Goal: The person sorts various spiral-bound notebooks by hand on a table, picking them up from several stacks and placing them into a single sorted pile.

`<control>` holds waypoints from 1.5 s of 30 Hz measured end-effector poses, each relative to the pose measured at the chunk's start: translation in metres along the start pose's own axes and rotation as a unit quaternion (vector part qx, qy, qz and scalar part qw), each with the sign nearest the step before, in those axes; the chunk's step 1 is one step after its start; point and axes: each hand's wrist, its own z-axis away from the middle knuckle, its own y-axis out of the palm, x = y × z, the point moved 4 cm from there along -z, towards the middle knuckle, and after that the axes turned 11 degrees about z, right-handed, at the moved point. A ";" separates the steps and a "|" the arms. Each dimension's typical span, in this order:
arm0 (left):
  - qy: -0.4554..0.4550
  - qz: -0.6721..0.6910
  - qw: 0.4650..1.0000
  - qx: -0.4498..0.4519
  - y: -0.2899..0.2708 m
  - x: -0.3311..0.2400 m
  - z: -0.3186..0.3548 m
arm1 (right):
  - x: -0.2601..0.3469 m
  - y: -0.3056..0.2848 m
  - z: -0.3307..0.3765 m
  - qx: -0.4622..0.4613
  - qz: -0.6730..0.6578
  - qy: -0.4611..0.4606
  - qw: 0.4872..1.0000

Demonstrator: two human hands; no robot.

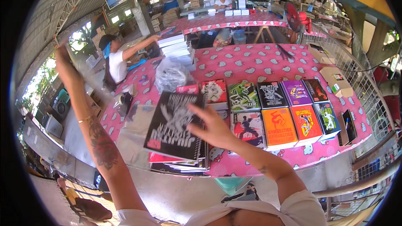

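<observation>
A right hand (213,127) spreads its fingers over a black spiral notebook (171,127) atop a pile near the front edge of a pink patterned surface (251,60), while the left hand (63,52) is raised high at far left.

The left hand's fingers are too blurred to tell whether they are apart or together; the right's stand apart, overlapping the cover. A crumpled clear plastic bundle (171,75) sits just beyond the notebook, between it and a tall white stack (176,50) that a co-worker (119,60) reaches toward. Colorful notebooks (278,125) in rows crowd the right, near an open brown box (337,83).
</observation>
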 end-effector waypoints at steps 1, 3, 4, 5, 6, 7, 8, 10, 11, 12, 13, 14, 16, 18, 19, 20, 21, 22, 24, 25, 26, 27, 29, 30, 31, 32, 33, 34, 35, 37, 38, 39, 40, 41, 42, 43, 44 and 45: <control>-0.065 0.021 0.995 0.074 -0.025 0.016 0.005 | 0.000 0.032 0.004 0.079 0.151 0.049 0.984; -0.230 -0.095 0.957 0.151 0.010 0.082 0.102 | -0.051 0.061 0.016 0.017 0.231 0.075 0.970; -0.081 -0.385 0.868 0.302 -0.055 0.088 0.101 | -0.018 0.093 0.012 0.030 0.195 0.033 0.980; -0.210 -0.377 0.801 0.414 -0.029 0.121 0.173 | -0.036 0.084 0.014 -0.026 0.125 0.043 0.991; -0.355 -0.266 0.733 0.515 -0.013 0.128 0.225 | -0.045 0.080 0.021 -0.081 0.044 0.045 0.995; -0.208 -0.380 0.714 0.550 -0.041 0.133 0.242 | -0.037 0.093 0.024 -0.073 0.031 0.037 0.996; -0.126 -0.454 0.689 0.551 -0.052 0.124 0.250 | -0.045 0.091 0.026 -0.095 -0.063 0.063 0.992; -0.204 -0.423 0.804 0.365 -0.110 0.105 0.242 | -0.045 0.088 0.030 -0.084 -0.155 0.110 0.978; -0.258 -0.390 0.841 0.272 -0.135 0.101 0.251 | -0.050 0.084 0.033 -0.091 -0.149 0.116 0.978; -0.308 -0.359 0.863 0.178 -0.157 0.095 0.258 | -0.052 0.087 0.032 -0.087 -0.147 0.141 0.975; -0.307 -0.364 0.860 0.183 -0.174 0.094 0.266 | -0.051 0.096 0.030 -0.078 -0.151 0.164 0.972; -0.501 -0.175 0.840 0.110 -0.196 0.107 0.287 | -0.053 0.108 0.024 -0.054 -0.164 0.179 0.969; -0.675 -0.001 0.738 0.023 -0.171 0.122 0.317 | -0.057 0.114 0.013 -0.064 -0.209 0.180 0.959; -0.650 -0.096 0.747 0.103 -0.144 0.130 0.311 | -0.065 0.119 0.003 -0.061 -0.312 0.185 0.930; -0.613 -0.191 0.747 0.172 -0.137 0.134 0.310 | -0.064 0.117 0.001 -0.066 -0.309 0.187 0.930; -0.620 -0.168 0.747 0.174 -0.132 0.138 0.309 | -0.062 0.114 -0.002 -0.063 -0.301 0.170 0.936; -0.621 -0.162 0.745 0.180 -0.129 0.140 0.304 | -0.061 0.109 -0.004 -0.062 -0.292 0.153 0.942; -0.641 -0.146 0.733 0.177 -0.135 0.140 0.300 | -0.055 0.107 -0.005 -0.032 -0.278 0.137 0.950; -0.654 -0.143 0.712 0.212 -0.130 0.150 0.294 | -0.083 0.110 -0.002 -0.016 -0.195 0.209 0.958; -0.645 -0.169 0.708 0.234 -0.146 0.147 0.286 | -0.077 0.104 0.000 0.019 -0.214 0.224 0.951; -0.585 -0.311 0.706 0.248 -0.182 0.142 0.264 | -0.081 0.095 0.001 -0.013 -0.206 0.201 0.958; -0.484 -0.381 0.740 0.270 -0.183 0.139 0.254 | -0.102 0.076 0.005 -0.024 -0.203 0.207 0.957; -0.229 -0.460 0.804 0.298 -0.135 0.120 0.240 | -0.167 -0.003 0.020 -0.100 0.095 0.198 0.971; -0.241 -0.390 0.847 0.269 -0.060 0.099 0.250 | -0.220 -0.058 0.042 -0.126 0.234 0.256 0.929; -0.247 -0.330 0.883 0.223 0.004 0.069 0.271 | -0.263 -0.109 0.061 -0.138 0.363 0.297 0.872; -0.230 -0.264 0.906 0.238 0.034 0.061 0.302 | -0.291 -0.147 0.075 -0.163 0.394 0.317 0.847; -0.214 -0.187 0.925 0.254 0.064 0.058 0.334 | -0.327 -0.187 0.092 -0.112 0.426 0.394 0.807; -0.222 -0.213 0.891 0.334 0.110 0.074 0.377 | -0.359 -0.222 0.110 -0.103 0.420 0.432 0.791; -0.219 -0.239 0.852 0.411 0.153 0.086 0.418 | -0.379 -0.237 0.125 -0.097 0.419 0.437 0.790; -0.176 -0.211 0.799 0.535 0.214 0.156 0.492 | -0.405 -0.232 0.138 -0.039 0.465 0.371 0.803; -0.201 -0.212 0.797 0.529 0.223 0.196 0.518 | -0.399 -0.219 0.125 0.011 0.377 0.324 0.868; -0.227 -0.208 0.795 0.522 0.230 0.239 0.541 | -0.390 -0.213 0.116 0.062 0.286 0.275 0.916; -0.227 -0.208 0.797 0.519 0.240 0.279 0.553 | -0.395 -0.222 0.118 0.065 0.289 0.274 0.915; -0.205 -0.234 0.760 0.571 0.251 0.320 0.567 | -0.398 -0.232 0.120 0.042 0.278 0.199 0.939; -0.181 -0.260 0.717 0.621 0.258 0.353 0.579 | -0.402 -0.242 0.119 0.019 0.262 0.123 0.957; -0.178 -0.257 0.720 0.620 0.264 0.380 0.588 | -0.425 -0.279 0.124 -0.053 0.300 0.203 0.930; -0.157 -0.311 0.668 0.658 0.267 0.404 0.597 | -0.447 -0.327 0.133 -0.126 0.333 0.279 0.892; -0.136 -0.367 0.608 0.690 0.263 0.421 0.600 | -0.452 -0.369 0.141 -0.160 0.551 0.264 0.776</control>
